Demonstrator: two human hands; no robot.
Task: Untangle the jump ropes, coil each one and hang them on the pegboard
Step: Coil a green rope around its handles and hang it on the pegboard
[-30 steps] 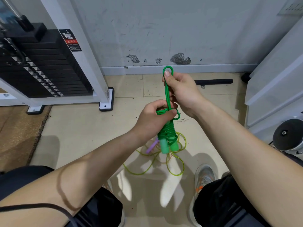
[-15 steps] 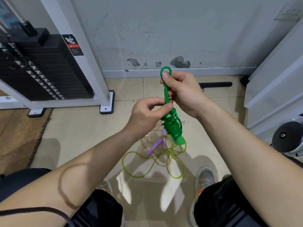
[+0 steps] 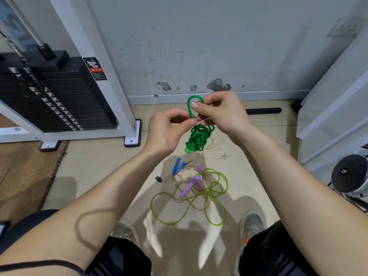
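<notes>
Bare forearms (image 3: 103, 204), black shorts (image 3: 123, 259), grey sneakers (image 3: 251, 224), orange accents

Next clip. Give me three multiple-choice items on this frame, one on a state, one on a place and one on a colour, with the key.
1. The green rope that the left hand and right hand pinch is:
A. stretched out straight
B. wound into a bundle with a loop on top
C. cut in two

2. The blue handles lie:
A. in the left hand
B. inside the green bundle
C. on the floor

3. The loose rope nearest the shoes is:
A. yellow-green
B. red
C. black

Key:
1 B: tight windings hang below the loop at the right hand's fingertips.
2 C: they rest on the tiles, next to the purple handles.
3 A: its wide loops show yellow-green against the pale tiles.
</notes>
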